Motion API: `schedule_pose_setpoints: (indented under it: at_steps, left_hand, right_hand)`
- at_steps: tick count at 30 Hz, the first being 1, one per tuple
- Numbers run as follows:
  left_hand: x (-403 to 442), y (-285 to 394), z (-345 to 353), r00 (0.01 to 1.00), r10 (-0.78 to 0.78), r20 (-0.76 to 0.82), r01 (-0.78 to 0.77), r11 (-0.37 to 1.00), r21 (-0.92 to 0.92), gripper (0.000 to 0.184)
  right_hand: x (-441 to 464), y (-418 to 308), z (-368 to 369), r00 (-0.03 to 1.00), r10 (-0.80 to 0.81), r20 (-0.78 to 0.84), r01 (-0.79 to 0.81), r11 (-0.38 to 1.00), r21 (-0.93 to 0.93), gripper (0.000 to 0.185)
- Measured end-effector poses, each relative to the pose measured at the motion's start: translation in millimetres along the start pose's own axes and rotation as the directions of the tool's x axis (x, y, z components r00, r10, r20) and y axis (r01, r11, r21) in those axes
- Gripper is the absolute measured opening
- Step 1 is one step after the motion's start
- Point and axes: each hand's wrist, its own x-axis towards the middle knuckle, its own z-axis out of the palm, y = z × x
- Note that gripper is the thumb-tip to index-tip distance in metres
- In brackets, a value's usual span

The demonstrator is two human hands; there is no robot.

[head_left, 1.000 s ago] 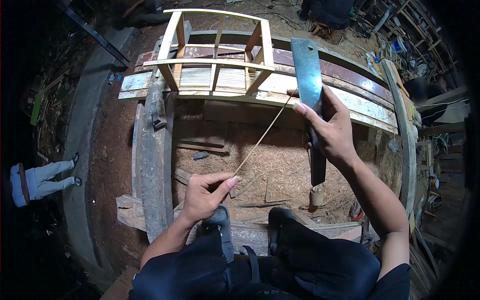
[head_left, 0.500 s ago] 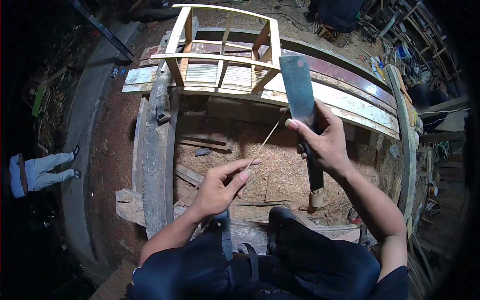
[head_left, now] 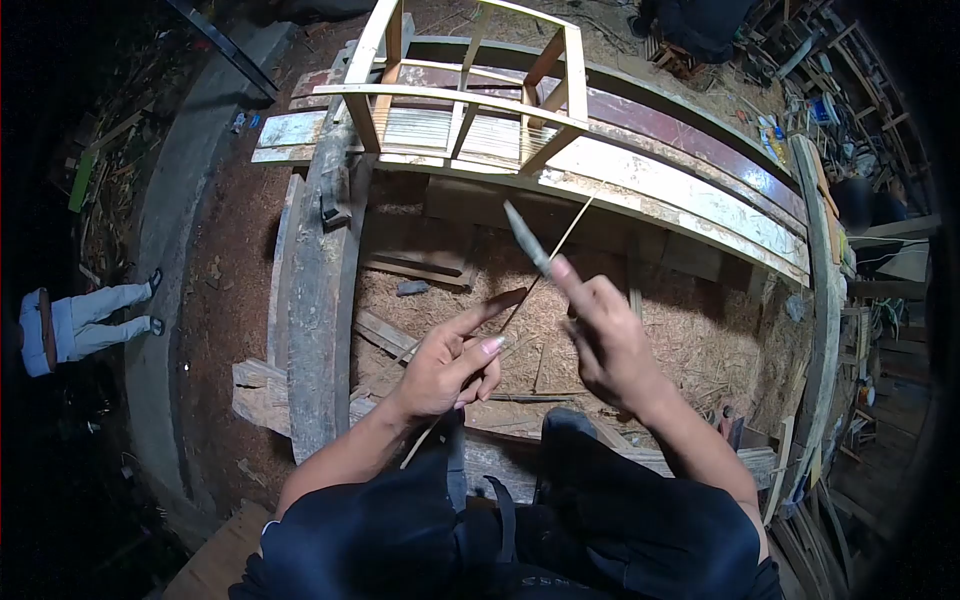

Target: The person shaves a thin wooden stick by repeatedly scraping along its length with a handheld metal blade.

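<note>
A thin pale stick (head_left: pixel 572 226) runs diagonally from near the bench edge down to my lap. My left hand (head_left: pixel 450 368) pinches it partway along, with the lower end sticking out below the palm. My right hand (head_left: pixel 612 345) is closed round a broad blade (head_left: pixel 527 238), now seen nearly edge-on. The blade's edge side lies close to the stick, just above my left hand; whether they touch I cannot tell. The blade's handle is mostly hidden by my right hand.
A wooden frame (head_left: pixel 450 97) with thin slats stands on the plank bench (head_left: pixel 690 201) ahead. A thick beam (head_left: pixel 318 330) runs along the left. Shavings (head_left: pixel 690 340) and offcuts cover the ground below. A person (head_left: pixel 90 325) stands at the far left; another person (head_left: pixel 695 25) is at the top.
My right hand has moved down and left and turned the blade from flat to nearly edge-on. The stick has slid down through my left hand, and its lower end now shows.
</note>
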Motion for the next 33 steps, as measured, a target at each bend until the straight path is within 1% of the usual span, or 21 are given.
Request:
schedule_pose_setpoints:
  at_steps: [1,3,5,8,10,11,13,14,15,17,19,21,23,24,25,27,28,29,31,32,33]
  left_hand:
    - [0,-2,-2,1.000,-0.004,-0.003,0.004,1.000,0.001,0.053]
    - [0,-11,-6,0.999,0.034,-0.002,-0.034,0.987,-0.158,0.050]
    - [-4,-13,-3,0.992,-0.031,-0.126,0.005,0.980,-0.199,0.048]
    - [-7,-8,6,0.996,0.010,-0.094,-0.038,0.954,-0.297,0.043]
    - [-9,-11,9,0.998,0.013,-0.068,-0.049,0.828,-0.559,0.043]
    - [-11,-13,7,0.998,0.009,-0.069,-0.046,0.829,-0.557,0.043]
    - [-13,-15,1,1.000,0.027,0.009,-0.021,0.903,-0.430,0.043]
    - [-9,-14,0,0.997,0.069,0.045,-0.045,0.914,-0.403,0.040]
    - [-10,-9,6,0.998,0.052,0.031,-0.031,0.876,-0.481,0.041]
    - [-12,-9,3,1.000,0.003,0.027,0.008,0.914,-0.407,0.049]
    - [-17,-12,2,0.998,-0.060,0.008,0.057,0.900,-0.432,0.055]
    - [-13,-9,2,0.999,-0.044,0.024,0.050,0.905,-0.422,0.055]
    - [-10,-6,2,0.998,-0.004,0.055,0.027,0.912,-0.409,0.055]
    - [-12,-11,1,0.999,0.021,0.046,0.000,0.910,-0.414,0.054]
    - [-12,-12,1,0.999,0.025,0.046,-0.004,0.910,-0.414,0.054]
    - [-14,-11,1,0.999,-0.046,-0.015,0.037,0.921,-0.388,0.056]
    - [-15,-15,-2,0.999,-0.030,-0.016,0.022,0.923,-0.385,0.052]
    - [-14,-15,-1,0.999,-0.033,-0.016,0.025,0.924,-0.382,0.052]
    - [-7,-5,8,0.999,0.042,0.003,-0.033,0.826,-0.563,0.043]
    - [-7,-5,8,0.997,0.070,0.019,-0.046,0.817,-0.574,0.038]
    - [-7,-7,7,0.997,0.073,0.018,-0.050,0.817,-0.575,0.038]
  right_hand:
    - [-5,-2,7,0.999,-0.033,0.023,0.033,0.999,-0.007,0.070]
    - [-14,-8,15,0.998,-0.029,0.061,0.029,1.000,0.000,0.062]
    - [-16,-15,13,0.992,-0.072,0.106,0.075,0.997,-0.021,0.060]
    - [-16,-15,15,0.987,-0.119,0.104,0.119,0.993,0.001,0.061]
    - [-17,-17,16,0.983,-0.148,0.109,0.148,0.989,0.012,0.060]
    - [-17,-16,16,0.983,-0.147,0.106,0.146,0.989,0.015,0.060]
    - [-11,-11,13,0.987,-0.149,0.056,0.151,0.988,-0.032,0.059]
    - [-8,-4,16,0.994,-0.100,-0.039,0.100,0.995,0.012,0.058]
    - [-4,-6,12,0.997,-0.022,-0.074,0.022,1.000,0.000,0.058]
    - [-6,-3,16,0.992,-0.105,-0.065,0.104,0.994,-0.010,0.059]
    - [-12,-17,16,0.987,-0.135,0.092,0.140,0.989,-0.049,0.058]
    - [-9,-10,20,0.990,-0.143,0.009,0.143,0.990,-0.012,0.056]
    - [0,2,16,0.993,-0.021,-0.120,0.024,1.000,0.018,0.055]
    - [4,0,11,0.989,0.068,-0.129,-0.065,0.997,0.028,0.055]
    - [4,-3,10,0.990,0.065,-0.128,-0.062,0.998,0.026,0.055]
    - [-4,-11,9,0.993,-0.087,0.079,0.086,0.996,0.019,0.056]
    - [-5,-21,5,0.979,-0.066,0.192,0.078,0.996,-0.054,0.056]
    - [-3,-16,6,0.980,-0.065,0.190,0.076,0.996,-0.051,0.056]
    - [4,0,9,0.999,0.012,-0.031,-0.011,0.999,0.032,0.056]
    - [7,3,10,0.988,0.086,-0.130,-0.081,0.996,0.045,0.057]
    - [6,3,12,0.988,0.083,-0.129,-0.078,0.996,0.044,0.057]
